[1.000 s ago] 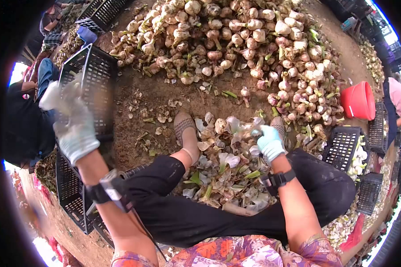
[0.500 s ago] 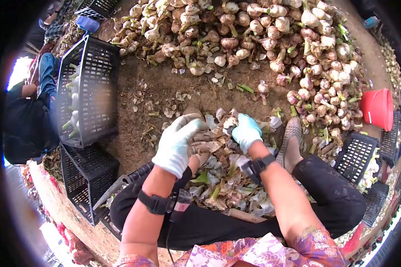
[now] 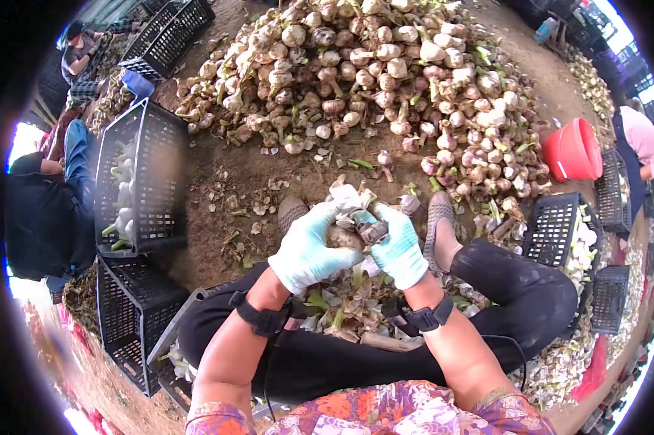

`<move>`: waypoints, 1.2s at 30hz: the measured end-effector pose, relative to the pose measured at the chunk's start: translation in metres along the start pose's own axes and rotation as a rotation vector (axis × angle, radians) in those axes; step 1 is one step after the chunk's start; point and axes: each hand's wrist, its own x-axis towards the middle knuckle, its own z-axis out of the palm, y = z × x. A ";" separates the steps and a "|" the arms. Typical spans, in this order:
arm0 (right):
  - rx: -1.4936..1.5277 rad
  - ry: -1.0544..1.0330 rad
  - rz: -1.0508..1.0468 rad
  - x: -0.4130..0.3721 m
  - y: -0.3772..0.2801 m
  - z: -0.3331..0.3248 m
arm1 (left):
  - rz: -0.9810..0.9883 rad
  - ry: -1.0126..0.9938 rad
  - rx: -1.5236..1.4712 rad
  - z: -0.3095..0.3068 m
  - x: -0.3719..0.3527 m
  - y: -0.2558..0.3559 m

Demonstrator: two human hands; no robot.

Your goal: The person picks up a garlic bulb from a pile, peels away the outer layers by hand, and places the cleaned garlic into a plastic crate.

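Note:
Gloved in white, my left hand (image 3: pixel 314 246) is closed around a garlic bulb (image 3: pixel 344 238) with loose, papery skin. My right hand (image 3: pixel 398 245), in a matching glove, meets it from the right, its fingers closed on a small dark object (image 3: pixel 373 230) pressed near the bulb; what it is does not show clearly. Below both hands, peeled skins and stem pieces (image 3: pixel 349 308) lie heaped between my legs. Beyond my feet rises a large pile of unpeeled garlic (image 3: pixel 356 65).
Black crates with garlic stand at the left (image 3: pixel 156 174) and right (image 3: pixel 552 228). A red bucket (image 3: pixel 572 150) sits beside the pile. People are at the left (image 3: pixel 48 217) and at the right edge (image 3: pixel 640 141). A blue container (image 3: pixel 138 85) is behind the left crate.
My hands have come together around the bulb, the right one moving in beside the left. The view has tilted up, showing more of the pile and the person at the right.

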 end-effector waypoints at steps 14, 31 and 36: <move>0.218 -0.245 0.048 -0.006 -0.007 -0.051 | -0.083 -0.113 -0.499 -0.012 -0.002 0.009; 0.712 0.166 0.500 -0.020 -0.028 -0.022 | 0.299 0.172 0.153 0.004 -0.012 -0.004; 0.349 0.252 0.099 -0.031 -0.051 -0.014 | -0.090 0.185 -1.102 0.002 -0.002 0.005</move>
